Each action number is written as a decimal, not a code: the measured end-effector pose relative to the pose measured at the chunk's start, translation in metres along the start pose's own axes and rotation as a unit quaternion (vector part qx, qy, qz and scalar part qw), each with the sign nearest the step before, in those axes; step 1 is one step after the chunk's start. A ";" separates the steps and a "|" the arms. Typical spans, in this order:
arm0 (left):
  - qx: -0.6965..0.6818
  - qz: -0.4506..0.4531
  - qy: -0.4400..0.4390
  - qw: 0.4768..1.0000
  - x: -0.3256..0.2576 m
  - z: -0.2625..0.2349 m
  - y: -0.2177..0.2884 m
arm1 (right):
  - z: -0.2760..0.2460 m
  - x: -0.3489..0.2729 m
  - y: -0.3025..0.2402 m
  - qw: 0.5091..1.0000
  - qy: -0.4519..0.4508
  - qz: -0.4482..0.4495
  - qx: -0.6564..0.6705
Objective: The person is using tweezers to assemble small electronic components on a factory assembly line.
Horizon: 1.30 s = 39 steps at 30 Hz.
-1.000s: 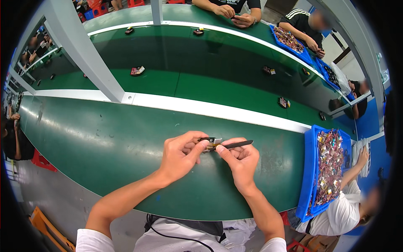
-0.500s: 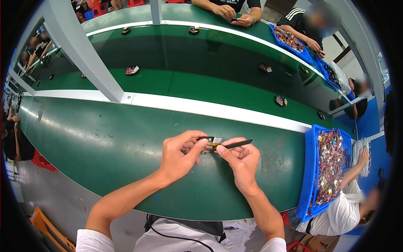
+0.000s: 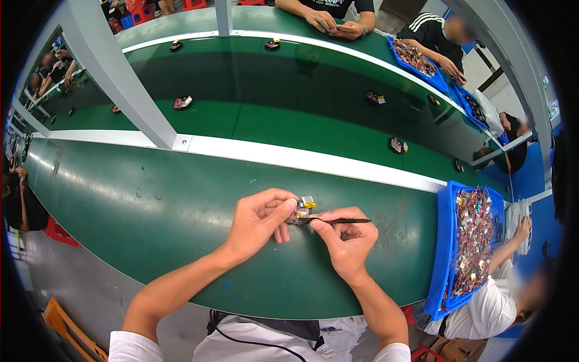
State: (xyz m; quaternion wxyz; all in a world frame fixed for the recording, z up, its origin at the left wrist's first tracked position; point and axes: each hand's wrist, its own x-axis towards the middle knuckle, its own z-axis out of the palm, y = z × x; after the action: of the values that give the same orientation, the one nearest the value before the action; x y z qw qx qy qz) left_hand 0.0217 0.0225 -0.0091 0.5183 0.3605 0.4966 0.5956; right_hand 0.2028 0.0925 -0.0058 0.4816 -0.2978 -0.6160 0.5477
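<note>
Green bench extends left of the blue tray, conveyor beyond it. Left of the tray, left hand pinches a small device; right hand grips a slim black tool.

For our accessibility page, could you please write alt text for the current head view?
The left hand holds a small assembly and the right hand a slim black item at it, above a green table; a blue tray of small parts stands at right.

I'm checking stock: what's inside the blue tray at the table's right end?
The blue tray holds a heap of small parts, reddish and silvery. What lies beneath the top layer is hidden.
</note>
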 end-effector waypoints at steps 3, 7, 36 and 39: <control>-0.003 0.000 -0.001 1.000 0.000 0.000 0.001 | -0.001 -0.001 0.004 0.996 -0.001 -0.058 -0.072; -0.025 -0.016 -0.006 1.000 0.000 0.000 0.005 | 0.000 -0.002 0.009 0.993 -0.015 -0.083 -0.082; -0.032 0.010 0.037 0.999 -0.002 0.003 0.002 | 0.000 0.001 0.001 0.992 -0.018 -0.076 -0.097; -0.032 0.012 0.041 0.999 -0.002 0.005 0.002 | 0.000 0.002 0.000 0.986 -0.038 -0.115 -0.114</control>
State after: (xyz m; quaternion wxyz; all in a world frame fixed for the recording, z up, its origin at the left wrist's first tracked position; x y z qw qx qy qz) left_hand 0.0261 0.0213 -0.0062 0.5016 0.3247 0.4939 0.6317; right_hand 0.2024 0.0942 -0.0057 0.4808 -0.2567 -0.7222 0.4259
